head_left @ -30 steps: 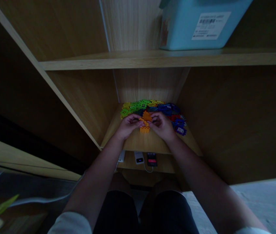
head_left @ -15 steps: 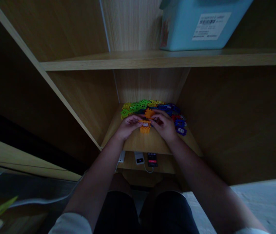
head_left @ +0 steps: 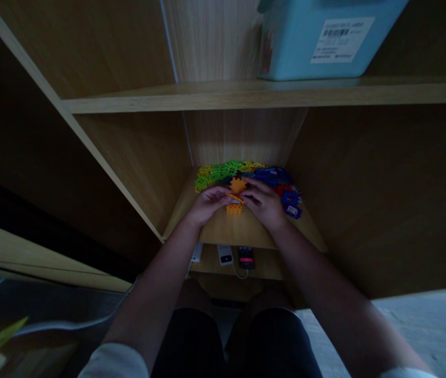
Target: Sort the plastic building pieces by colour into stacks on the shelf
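Observation:
Between my hands are flat orange interlocking tiles with notched edges. My left hand pinches a tilted orange tile from the left. From the other side, my right hand has its fingers closed on an upright orange tile just behind it. The two tiles meet or nearly meet; whether they are locked together I cannot tell. Directly below, a stack of orange tiles stands on the wooden shelf. Behind my hands lies a heap of green tiles, with blue tiles and some red ones to the right.
A light-blue bin with a label sits on the upper shelf. Under the working shelf, a lower ledge holds a white power bank with a cable and a phone. Wooden side walls enclose the space.
The upright orange tile has shifted slightly left and down and faces me more squarely. The tile in my left hand has tilted, its right end dropping. Both hands stay almost in place.

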A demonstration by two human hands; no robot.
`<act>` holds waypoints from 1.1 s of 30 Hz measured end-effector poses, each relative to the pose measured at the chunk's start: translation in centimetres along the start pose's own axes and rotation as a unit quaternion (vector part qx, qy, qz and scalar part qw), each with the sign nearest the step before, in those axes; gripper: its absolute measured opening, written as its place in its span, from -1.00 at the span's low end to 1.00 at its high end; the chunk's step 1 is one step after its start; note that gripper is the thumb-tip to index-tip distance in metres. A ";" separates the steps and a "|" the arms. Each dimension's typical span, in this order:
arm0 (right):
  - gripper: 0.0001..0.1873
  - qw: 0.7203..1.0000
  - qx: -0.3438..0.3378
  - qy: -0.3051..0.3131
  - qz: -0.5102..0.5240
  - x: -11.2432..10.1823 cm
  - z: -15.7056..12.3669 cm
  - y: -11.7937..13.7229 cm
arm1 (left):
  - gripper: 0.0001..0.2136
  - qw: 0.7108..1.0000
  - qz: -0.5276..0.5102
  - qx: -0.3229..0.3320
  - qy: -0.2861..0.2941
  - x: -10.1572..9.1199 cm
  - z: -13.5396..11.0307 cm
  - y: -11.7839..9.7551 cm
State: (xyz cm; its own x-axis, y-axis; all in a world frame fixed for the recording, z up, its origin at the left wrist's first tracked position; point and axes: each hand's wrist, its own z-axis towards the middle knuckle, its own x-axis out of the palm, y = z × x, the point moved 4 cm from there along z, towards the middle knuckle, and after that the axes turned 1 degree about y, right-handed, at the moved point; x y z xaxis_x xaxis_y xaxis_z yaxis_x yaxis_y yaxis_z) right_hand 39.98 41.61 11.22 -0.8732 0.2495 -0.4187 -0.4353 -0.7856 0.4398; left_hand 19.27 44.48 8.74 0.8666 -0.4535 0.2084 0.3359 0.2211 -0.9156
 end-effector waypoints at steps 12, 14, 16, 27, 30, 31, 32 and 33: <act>-0.84 1.000 -0.018 -0.005 -0.004 -0.3 0.2 1.5 | -0.72 0.997 0.021 0.013 -0.077 -0.9 0.1 0.1; -0.82 1.000 -0.026 -0.009 -0.008 -0.4 0.2 1.8 | -0.72 0.996 0.011 0.020 -0.089 -1.0 0.1 0.0; -0.79 1.000 -0.027 -0.009 -0.012 -0.4 0.3 1.8 | -0.71 0.995 0.007 0.028 -0.092 -1.0 0.1 -0.1; -0.88 0.999 0.001 -0.029 -0.034 -0.5 0.1 1.8 | -0.63 0.991 0.003 0.021 -0.133 -1.0 0.1 -0.7; -0.88 0.997 -0.025 -0.044 -0.054 -0.5 0.0 1.6 | -0.63 0.989 -0.031 0.007 -0.144 -0.9 0.2 -0.5; -0.88 0.997 -0.034 -0.043 -0.059 -0.5 0.0 1.5 | -0.62 0.989 -0.039 -0.001 -0.143 -0.9 0.2 -0.3; -0.88 0.996 -0.041 -0.039 -0.063 -0.4 -0.1 1.3 | -0.60 0.989 -0.044 -0.009 -0.141 -0.8 0.2 -0.2; -0.87 0.996 -0.047 -0.033 -0.066 -0.2 -0.1 1.2 | -0.58 0.989 -0.044 -0.016 -0.142 -0.8 0.2 -0.1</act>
State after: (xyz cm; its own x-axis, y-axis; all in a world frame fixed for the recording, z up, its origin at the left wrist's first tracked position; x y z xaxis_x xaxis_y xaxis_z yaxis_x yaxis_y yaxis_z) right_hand 39.71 40.53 11.73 -0.8234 0.3879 -0.4141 -0.5275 -0.7923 0.3067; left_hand 18.62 44.97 8.78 0.9044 -0.2089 0.3721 0.4073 0.1623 -0.8988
